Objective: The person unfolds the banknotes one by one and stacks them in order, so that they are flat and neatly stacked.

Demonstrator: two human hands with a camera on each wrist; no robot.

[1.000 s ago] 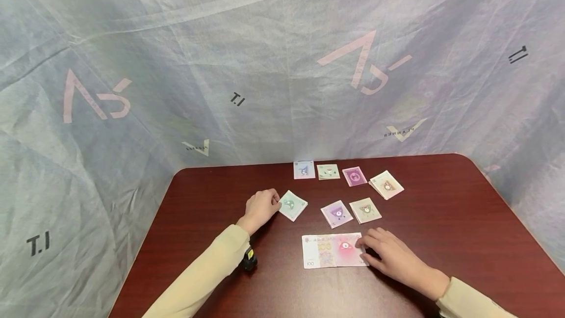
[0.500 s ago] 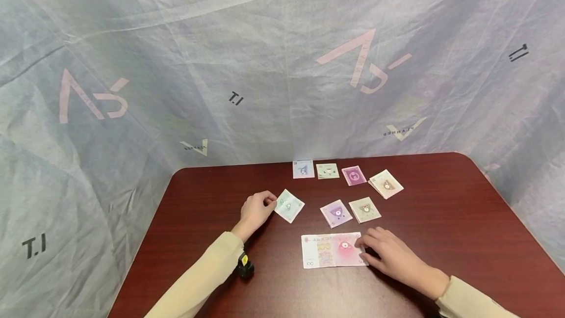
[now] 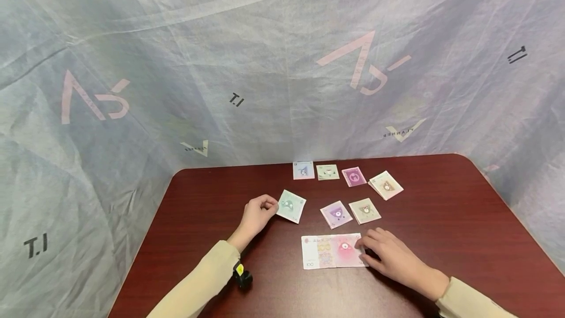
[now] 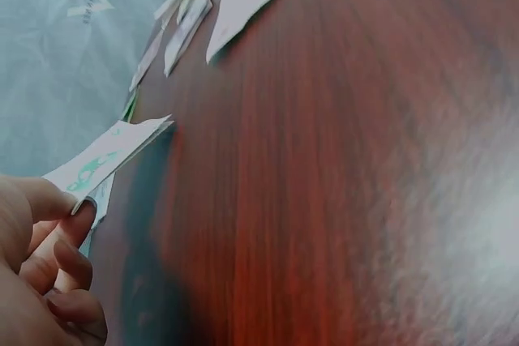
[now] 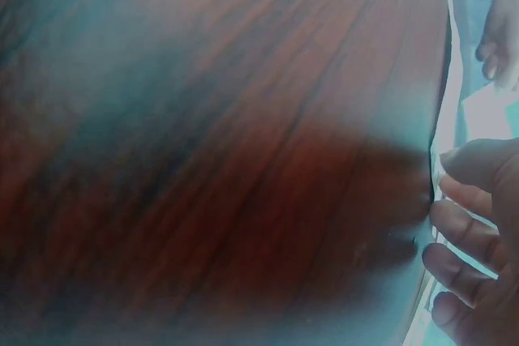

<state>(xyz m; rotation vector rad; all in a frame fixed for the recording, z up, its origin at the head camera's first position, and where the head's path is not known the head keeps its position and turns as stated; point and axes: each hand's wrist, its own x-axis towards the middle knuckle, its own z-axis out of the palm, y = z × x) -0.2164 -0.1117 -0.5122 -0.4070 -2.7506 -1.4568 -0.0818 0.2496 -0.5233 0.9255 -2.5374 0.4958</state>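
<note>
A folded green banknote (image 3: 291, 207) is pinched at its left corner between the thumb and fingers of my left hand (image 3: 257, 216). In the left wrist view that folded note (image 4: 105, 155) is raised off the table, its layers slightly parted. A pink 100 banknote (image 3: 326, 251) lies unfolded near the middle of the table. My right hand (image 3: 390, 254) rests at its right end, fingers loosely bent and touching it. The right wrist view shows these fingertips (image 5: 450, 220) along the edge of the paper.
Folded notes lie farther back: blue (image 3: 303, 171), green (image 3: 328, 172), magenta (image 3: 354, 176) and brown (image 3: 386, 185). A purple folded note (image 3: 337, 214) and an olive one (image 3: 365, 210) sit nearer. Grey printed cloth (image 3: 265, 63) hangs behind the dark red table (image 3: 207, 190).
My left hand has drawn slightly left and back toward me, and the green note in it has turned and tilted. My right hand and the 100 note stay in place.
</note>
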